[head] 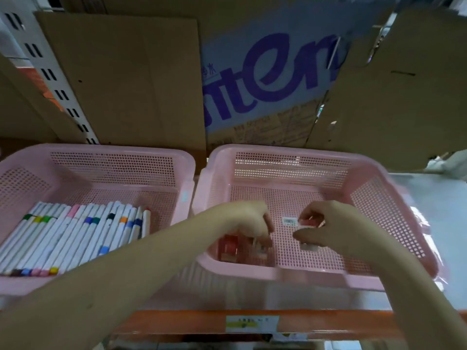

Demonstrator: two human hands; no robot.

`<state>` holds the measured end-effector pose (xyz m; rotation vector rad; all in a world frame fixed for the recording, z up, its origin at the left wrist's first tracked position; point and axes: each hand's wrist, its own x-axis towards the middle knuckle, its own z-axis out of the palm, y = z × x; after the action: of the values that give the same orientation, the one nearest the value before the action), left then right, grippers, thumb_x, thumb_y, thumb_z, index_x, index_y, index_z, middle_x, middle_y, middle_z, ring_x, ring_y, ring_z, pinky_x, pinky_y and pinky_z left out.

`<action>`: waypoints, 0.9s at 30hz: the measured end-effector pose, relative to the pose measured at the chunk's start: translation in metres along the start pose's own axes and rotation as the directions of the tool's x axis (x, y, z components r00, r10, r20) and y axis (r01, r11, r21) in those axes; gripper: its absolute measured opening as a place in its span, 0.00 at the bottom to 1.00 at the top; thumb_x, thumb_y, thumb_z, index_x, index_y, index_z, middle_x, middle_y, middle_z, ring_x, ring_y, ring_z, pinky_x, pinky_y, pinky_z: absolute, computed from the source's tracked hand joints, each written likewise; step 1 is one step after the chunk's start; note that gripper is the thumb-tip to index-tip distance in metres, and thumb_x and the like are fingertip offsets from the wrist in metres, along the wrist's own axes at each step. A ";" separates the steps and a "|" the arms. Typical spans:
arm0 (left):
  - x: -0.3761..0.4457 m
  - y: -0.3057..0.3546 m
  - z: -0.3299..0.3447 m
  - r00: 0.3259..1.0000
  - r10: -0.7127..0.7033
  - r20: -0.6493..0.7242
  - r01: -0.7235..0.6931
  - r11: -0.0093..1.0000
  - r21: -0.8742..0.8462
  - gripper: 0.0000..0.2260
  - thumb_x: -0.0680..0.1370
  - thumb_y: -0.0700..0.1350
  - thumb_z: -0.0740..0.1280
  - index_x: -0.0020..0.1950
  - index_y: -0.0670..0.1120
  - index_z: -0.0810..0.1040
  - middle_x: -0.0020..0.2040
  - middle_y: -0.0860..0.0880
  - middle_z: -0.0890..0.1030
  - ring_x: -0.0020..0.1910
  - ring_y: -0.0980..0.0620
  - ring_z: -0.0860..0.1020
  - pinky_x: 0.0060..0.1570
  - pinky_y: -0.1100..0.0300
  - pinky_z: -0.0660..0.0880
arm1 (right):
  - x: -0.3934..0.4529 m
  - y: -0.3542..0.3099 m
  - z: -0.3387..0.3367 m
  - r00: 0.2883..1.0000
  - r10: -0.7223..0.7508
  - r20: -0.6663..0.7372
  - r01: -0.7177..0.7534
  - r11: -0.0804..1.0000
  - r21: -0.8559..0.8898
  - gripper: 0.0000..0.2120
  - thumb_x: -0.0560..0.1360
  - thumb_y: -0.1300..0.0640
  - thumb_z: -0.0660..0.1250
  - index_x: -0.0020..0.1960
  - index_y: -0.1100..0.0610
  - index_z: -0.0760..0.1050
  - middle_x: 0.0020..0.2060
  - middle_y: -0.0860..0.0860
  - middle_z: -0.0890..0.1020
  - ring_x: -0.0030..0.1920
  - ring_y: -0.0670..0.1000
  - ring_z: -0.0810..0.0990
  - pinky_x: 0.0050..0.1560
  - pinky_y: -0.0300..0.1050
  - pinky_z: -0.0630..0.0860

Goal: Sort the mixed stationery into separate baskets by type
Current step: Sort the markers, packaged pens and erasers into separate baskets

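Your left basket holds white markers in a row; your right basket holds small red erasers.

Both baskets: pale pink, fine mesh-grid walls. Markers: white barrels, caps in green, yellow, blue, orange, pink. Small boxes: red. Shelf edge: orange. Cardboard: brown, purple lettering on grey-blue
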<state>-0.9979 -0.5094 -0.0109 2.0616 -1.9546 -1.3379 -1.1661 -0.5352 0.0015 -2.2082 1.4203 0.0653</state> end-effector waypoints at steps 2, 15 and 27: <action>0.004 -0.006 0.007 0.999 0.025 -0.030 -0.023 0.999 0.044 0.13 0.75 0.43 0.71 0.59 0.46 0.79 0.57 0.50 0.80 0.51 0.53 0.77 0.43 0.65 0.72 | 0.002 -0.002 0.002 0.999 -0.019 0.034 0.019 1.000 0.015 0.12 0.70 0.47 0.72 0.48 0.50 0.73 0.41 0.43 0.76 0.40 0.45 0.76 0.37 0.37 0.71; -0.006 -0.029 0.007 0.995 0.094 0.019 -0.094 0.928 0.360 0.20 0.74 0.37 0.67 0.65 0.51 0.75 0.53 0.53 0.76 0.51 0.53 0.75 0.51 0.57 0.75 | 0.024 -0.019 0.022 0.925 -0.053 0.375 0.088 0.993 -0.075 0.10 0.76 0.63 0.63 0.57 0.56 0.76 0.43 0.49 0.81 0.42 0.49 0.82 0.40 0.42 0.78; -0.023 -0.031 0.009 0.947 0.160 -0.279 0.000 0.866 0.499 0.16 0.78 0.40 0.64 0.65 0.47 0.72 0.62 0.49 0.73 0.60 0.50 0.71 0.61 0.53 0.71 | 0.028 -0.036 0.034 0.932 -0.040 0.360 0.077 0.993 -0.089 0.15 0.76 0.65 0.62 0.62 0.60 0.70 0.52 0.55 0.78 0.44 0.52 0.76 0.41 0.44 0.73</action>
<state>-0.9750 -0.4791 -0.0205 2.1653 -2.3687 -0.4677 -1.1146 -0.5321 -0.0222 -2.1781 1.1695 0.5044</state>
